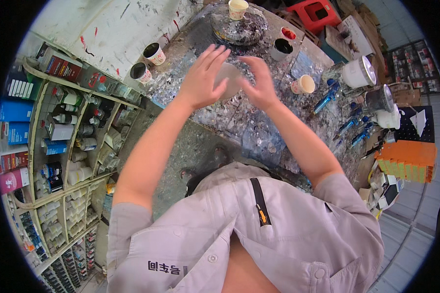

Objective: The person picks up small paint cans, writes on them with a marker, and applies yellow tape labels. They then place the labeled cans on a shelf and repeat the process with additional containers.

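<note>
Over at the big workbench point(220, 122), looks to me like a two-handed positioning step is in hand, and I'd say the next move calls for light, even fingertips from both sides. That bench top is wild btw: dried paint all over it, black and grey with pale flecks, rough as gravel. At its far end sits a squat round stand point(239, 30), so crusted it could pass for a rock. Off to the right there's a white tub point(356, 73), smooth-sided and drum-shaped.

Hands next. Left hand point(203, 80) has its fingers stretched out, thumb sticking off to the side; right hand point(260, 84) is loosely curved, thumb pointing across. Nothing's clenched on either one. Right between them is a pale grey round thing point(229, 78), plain and smooth-looking. It's too blurry to tell if any fingers really touch it, or whether it's lying on the bench or held just above.

Smaller stuff: tapered paper cups point(157, 58) dotted around, a couple dark inside, another with glossy red, plus one perched on that crusty stand. Slimmest of the lot are the blue tools point(326, 97) on the right, shiny against all that crud.
</note>
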### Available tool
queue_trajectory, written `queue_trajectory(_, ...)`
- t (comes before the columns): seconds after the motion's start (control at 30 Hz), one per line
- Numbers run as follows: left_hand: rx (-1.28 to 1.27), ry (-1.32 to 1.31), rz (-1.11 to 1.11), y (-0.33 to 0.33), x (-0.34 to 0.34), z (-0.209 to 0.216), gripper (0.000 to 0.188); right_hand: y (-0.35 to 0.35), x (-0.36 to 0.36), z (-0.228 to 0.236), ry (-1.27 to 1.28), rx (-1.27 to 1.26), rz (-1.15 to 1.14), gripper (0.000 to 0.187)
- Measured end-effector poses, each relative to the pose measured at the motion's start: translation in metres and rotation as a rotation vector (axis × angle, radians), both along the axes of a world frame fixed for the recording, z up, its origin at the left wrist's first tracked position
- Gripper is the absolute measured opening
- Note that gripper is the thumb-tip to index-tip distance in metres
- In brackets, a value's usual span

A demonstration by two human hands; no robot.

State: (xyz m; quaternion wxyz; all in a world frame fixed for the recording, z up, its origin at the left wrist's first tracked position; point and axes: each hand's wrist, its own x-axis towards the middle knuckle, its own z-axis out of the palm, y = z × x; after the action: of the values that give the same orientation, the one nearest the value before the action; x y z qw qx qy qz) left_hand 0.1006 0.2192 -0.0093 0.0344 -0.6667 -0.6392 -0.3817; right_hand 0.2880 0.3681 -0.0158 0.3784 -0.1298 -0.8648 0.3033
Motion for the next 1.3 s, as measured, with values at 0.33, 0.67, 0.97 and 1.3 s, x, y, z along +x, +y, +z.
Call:
queue_trajectory(0.33, -0.313, 0.414, -0.117, 0.015, 0.009, 0.003, 0.099, -0.035, 0.015, -0.034, -0.291, -1.243, 0.154, 0.047)
queue_trajectory(0.67, -0.19, 0.296, -0.13, 0.014, 0.005, 0.009, 0.119, -0.042, 0.011, -0.03, -0.404, -1.01, -0.133, 0.05)
queue_trajectory(0.97, -0.183, -0.417, 0.354, -0.062, 0.028, -0.076, 0.143, 0.005, -0.034, 0.02, -0.589, 0.251, 0.298, 0.124)
queue_trajectory(1.3, 0.139, -0.627, 0.508, -0.221, 0.066, -0.015, 0.131, -0.146, -0.102, 0.121, -0.484, 0.245, 0.85, 0.111)
